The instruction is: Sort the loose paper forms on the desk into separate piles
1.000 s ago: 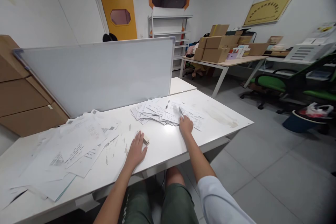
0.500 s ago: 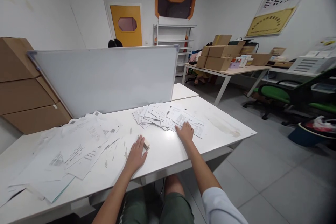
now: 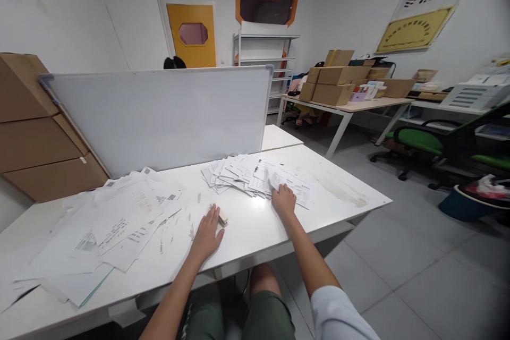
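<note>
Sheet [image 3: 273, 177] lifts at right hand [image 3: 284, 198]

I see loose papers [image 3: 119, 218], then my left hand [image 3: 206, 231], fingers spread on the bench [image 3: 243, 231] beside a stapler-like item [image 3: 223, 218]. The sheet just curled off the fanned slips [image 3: 230, 174], so lifting seems begun; I can't tell whether it's pinched.

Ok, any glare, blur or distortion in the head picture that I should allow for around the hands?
Head view: glare on the white table, just in front of the paper pile and left of the right hand; print on the loose papers too soft to read; wide-angle stretch toward the edges, the blue bin leaning; upper-right corner dark.
</note>
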Demonstrator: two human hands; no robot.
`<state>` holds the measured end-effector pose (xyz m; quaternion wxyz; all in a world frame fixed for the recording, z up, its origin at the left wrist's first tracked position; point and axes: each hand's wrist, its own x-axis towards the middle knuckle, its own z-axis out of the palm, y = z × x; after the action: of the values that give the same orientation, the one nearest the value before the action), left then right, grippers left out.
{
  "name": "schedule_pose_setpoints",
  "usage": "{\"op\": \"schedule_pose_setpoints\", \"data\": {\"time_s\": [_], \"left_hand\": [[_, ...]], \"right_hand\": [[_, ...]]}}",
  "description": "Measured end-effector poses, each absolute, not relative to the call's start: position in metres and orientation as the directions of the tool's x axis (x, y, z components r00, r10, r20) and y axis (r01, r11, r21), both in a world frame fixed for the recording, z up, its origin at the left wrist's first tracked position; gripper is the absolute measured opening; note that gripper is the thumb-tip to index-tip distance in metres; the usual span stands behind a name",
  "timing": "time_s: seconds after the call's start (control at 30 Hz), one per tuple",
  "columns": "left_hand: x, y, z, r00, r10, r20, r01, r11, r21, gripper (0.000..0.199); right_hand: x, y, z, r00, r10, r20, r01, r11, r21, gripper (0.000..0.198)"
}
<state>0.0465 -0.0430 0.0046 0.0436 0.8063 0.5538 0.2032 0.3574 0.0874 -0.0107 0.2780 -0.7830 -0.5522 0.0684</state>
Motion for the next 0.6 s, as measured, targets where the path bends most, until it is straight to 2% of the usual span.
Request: {"op": "schedule_pose_setpoints", "data": {"time_s": [0.17,0.3,0.4,0.47,0.5,0.6], "left_hand": [[0.046,-0.042,0.004,0.312,0.909,0.276,0.869,-0.391,0.304,0.067],[0.047,-0.042,0.005,0.309,0.909,0.280,0.866,-0.391,0.312,0.066],[0.047,-0.042,0.004,0.302,0.907,0.294,0.865,-0.391,0.316,0.066],[0.047,-0.043,0.003,0.305,0.907,0.291,0.862,-0.393,0.321,0.066],[0.047,-0.043,0.002,0.306,0.907,0.290,0.860,-0.394,0.323,0.065],[0.048,-0.041,0.001,0.304,0.901,0.311,0.857,-0.401,0.324,0.063]], "right_hand": [[0.364,0.084,-0.007,0.423,0.875,0.234,0.779,-0.219,-0.588,0.042],[0.367,0.071,0.001,0.524,0.804,0.281,0.720,-0.242,-0.650,0.049],[0.359,0.047,0.010,0.556,0.746,0.366,0.714,-0.203,-0.670,0.049],[0.349,0.023,0.013,0.500,0.732,0.464,0.744,-0.089,-0.662,0.042],[0.343,0.009,0.013,0.432,0.723,0.539,0.768,0.019,-0.640,0.037],[0.327,-0.034,0.005,0.139,0.618,0.774,0.787,0.406,-0.465,0.023]]}}
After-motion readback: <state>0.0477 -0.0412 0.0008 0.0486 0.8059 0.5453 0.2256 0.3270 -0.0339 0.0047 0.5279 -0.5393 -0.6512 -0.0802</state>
